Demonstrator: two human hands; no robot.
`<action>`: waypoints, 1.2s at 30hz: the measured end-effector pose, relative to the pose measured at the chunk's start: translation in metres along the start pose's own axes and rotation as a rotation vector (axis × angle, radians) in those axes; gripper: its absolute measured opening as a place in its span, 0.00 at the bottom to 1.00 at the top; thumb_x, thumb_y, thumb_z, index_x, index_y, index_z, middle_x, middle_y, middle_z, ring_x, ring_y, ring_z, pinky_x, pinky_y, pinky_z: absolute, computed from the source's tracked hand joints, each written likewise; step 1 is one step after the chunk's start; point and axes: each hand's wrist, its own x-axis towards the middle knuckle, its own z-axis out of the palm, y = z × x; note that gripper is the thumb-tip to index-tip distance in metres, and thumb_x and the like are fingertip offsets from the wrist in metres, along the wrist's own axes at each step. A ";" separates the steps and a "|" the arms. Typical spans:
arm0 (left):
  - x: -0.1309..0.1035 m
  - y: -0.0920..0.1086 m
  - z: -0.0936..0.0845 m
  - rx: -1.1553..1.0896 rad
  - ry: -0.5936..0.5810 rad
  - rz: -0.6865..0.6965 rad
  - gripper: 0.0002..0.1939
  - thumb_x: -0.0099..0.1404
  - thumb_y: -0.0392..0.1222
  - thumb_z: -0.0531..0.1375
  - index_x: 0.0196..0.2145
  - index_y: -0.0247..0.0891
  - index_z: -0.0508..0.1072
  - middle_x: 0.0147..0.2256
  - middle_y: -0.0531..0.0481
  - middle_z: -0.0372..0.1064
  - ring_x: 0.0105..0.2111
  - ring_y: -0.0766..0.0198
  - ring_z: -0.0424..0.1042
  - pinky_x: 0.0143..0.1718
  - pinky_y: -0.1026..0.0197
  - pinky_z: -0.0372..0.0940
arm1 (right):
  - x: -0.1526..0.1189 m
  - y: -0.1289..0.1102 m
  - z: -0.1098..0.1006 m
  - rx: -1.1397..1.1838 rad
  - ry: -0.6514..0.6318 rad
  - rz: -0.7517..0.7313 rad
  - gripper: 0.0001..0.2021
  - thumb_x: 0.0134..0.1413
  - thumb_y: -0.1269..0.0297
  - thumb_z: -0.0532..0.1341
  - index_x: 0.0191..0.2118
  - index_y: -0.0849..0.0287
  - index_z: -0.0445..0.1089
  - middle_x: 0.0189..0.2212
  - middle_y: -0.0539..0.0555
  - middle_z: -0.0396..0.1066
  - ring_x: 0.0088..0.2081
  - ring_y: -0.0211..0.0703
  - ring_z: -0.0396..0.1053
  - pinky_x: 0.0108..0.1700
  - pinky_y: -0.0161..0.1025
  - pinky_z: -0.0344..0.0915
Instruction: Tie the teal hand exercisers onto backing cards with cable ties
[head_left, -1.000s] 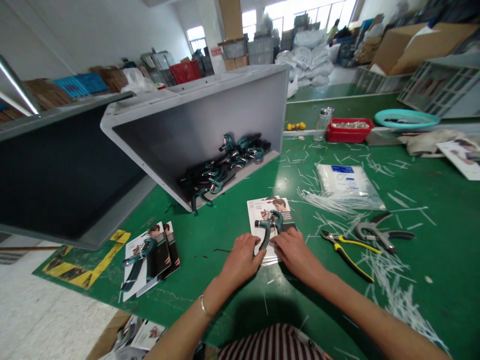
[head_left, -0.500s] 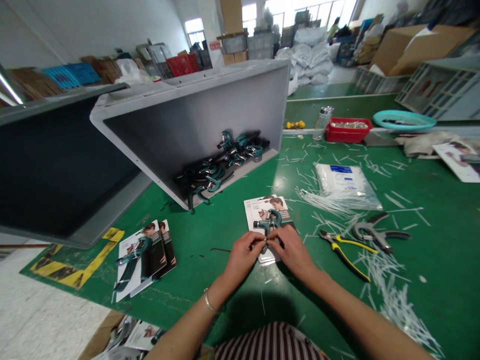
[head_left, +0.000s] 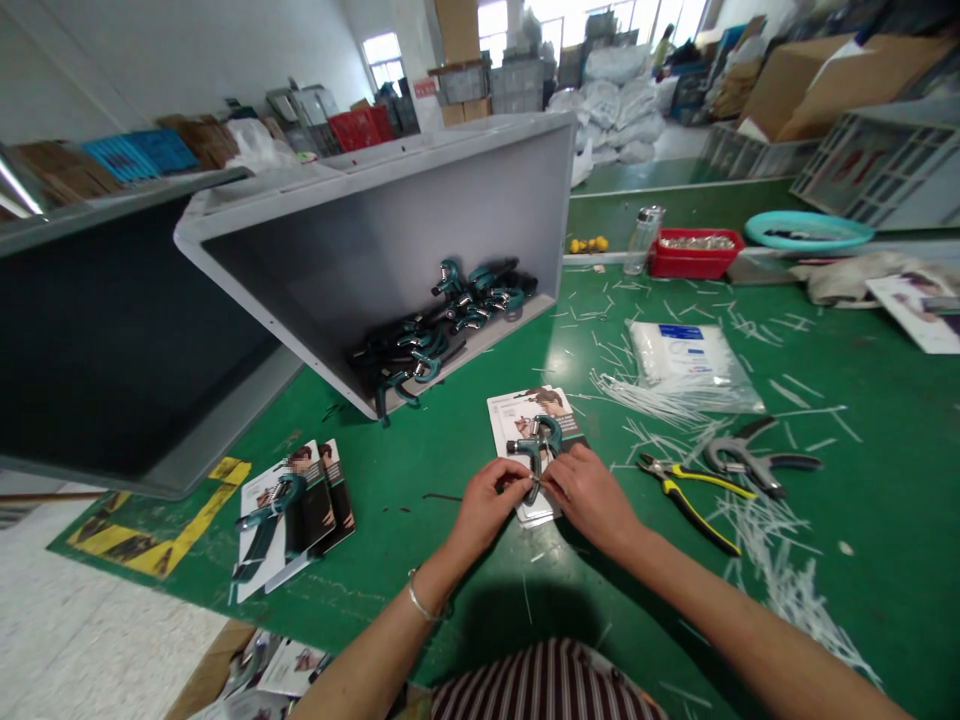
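Note:
A stack of printed cards [head_left: 507,418] lies on the green table in front of me. On the top card rests a teal C-shaped tool with a dark handle [head_left: 551,432], which looks like a pipe cutter. Over its handle, the fingertips of my left hand [head_left: 486,505] are closed in a pinch on a thin white cable tie [head_left: 535,478]. From the other side my right hand [head_left: 589,495] pinches the same tie, its fingers curled together. The tie is tiny and largely covered by the fingertips.
A tilted grey bin [head_left: 480,190] holds several teal tools. Left are more cards with a tool [head_left: 281,505]. Yellow-handled cutters [head_left: 694,505], grey-and-black pliers [head_left: 750,460], a bag of cable ties [head_left: 690,365] and loose ties lie right. Behind stands a red tray [head_left: 694,262].
My right hand has moved slightly right, away from the left fingertips, opening a small gap between them. My left hand stays by the tool's handle.

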 end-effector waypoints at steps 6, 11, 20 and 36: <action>0.000 0.000 -0.002 0.069 -0.022 0.033 0.06 0.63 0.41 0.61 0.35 0.37 0.75 0.34 0.49 0.73 0.34 0.63 0.70 0.38 0.62 0.65 | -0.001 0.000 0.000 -0.013 0.012 -0.014 0.10 0.64 0.68 0.57 0.31 0.59 0.70 0.29 0.57 0.71 0.34 0.48 0.62 0.40 0.44 0.57; 0.000 0.006 -0.007 0.368 -0.087 0.231 0.05 0.66 0.39 0.58 0.35 0.39 0.75 0.35 0.49 0.73 0.39 0.60 0.70 0.45 0.58 0.64 | -0.004 0.000 0.003 0.115 0.050 -0.027 0.10 0.65 0.66 0.55 0.33 0.59 0.71 0.30 0.57 0.71 0.36 0.48 0.63 0.41 0.44 0.59; -0.002 0.034 -0.009 0.921 -0.163 0.350 0.11 0.70 0.38 0.51 0.35 0.37 0.73 0.34 0.43 0.72 0.37 0.55 0.70 0.43 0.53 0.64 | -0.004 -0.007 0.000 0.162 0.038 -0.009 0.08 0.65 0.62 0.57 0.36 0.58 0.70 0.34 0.57 0.71 0.39 0.49 0.62 0.42 0.45 0.58; -0.018 -0.008 0.012 0.723 0.063 0.326 0.11 0.66 0.42 0.60 0.46 0.39 0.68 0.54 0.40 0.65 0.56 0.50 0.63 0.57 0.42 0.58 | -0.016 -0.011 0.019 0.469 0.266 0.214 0.06 0.63 0.67 0.56 0.35 0.55 0.68 0.42 0.54 0.73 0.47 0.49 0.65 0.51 0.49 0.55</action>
